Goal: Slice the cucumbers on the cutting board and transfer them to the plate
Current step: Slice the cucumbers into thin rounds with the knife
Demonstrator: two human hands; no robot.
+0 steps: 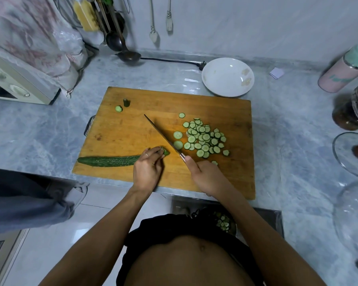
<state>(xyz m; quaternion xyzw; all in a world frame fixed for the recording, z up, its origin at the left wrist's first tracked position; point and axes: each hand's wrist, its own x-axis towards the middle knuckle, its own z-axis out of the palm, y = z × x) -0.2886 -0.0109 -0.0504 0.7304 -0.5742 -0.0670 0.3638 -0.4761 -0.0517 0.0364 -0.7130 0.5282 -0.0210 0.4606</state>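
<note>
While my left hand (148, 169) curls over the cucumber (110, 161) near its cut end, fingertips pinching it down against the cutting board (132, 129), my right hand (203, 176) is wrapped around the handle of the knife (163, 137), thumb lying along the top. Blade's angled away from me, tip pointing toward the far left of the board, its edge sitting just beside the cucumber's cut face. The uncut length trails off to my left along the near edge, dark and bumpy, tapering to a point. Right of the blade there's a heap of slices (205, 139), round and pale-centred, overlapping each other, with two larger rounds lying loose between the heap and the knife. Far left corner of the board: a trimmed stem end (126, 102) standing upright and one stray slice (118, 108) next to it. Beyond the far right corner of the board, on the grey marbled counter (287, 141), sits the white plate (227, 77), nothing green on it yet.
</note>
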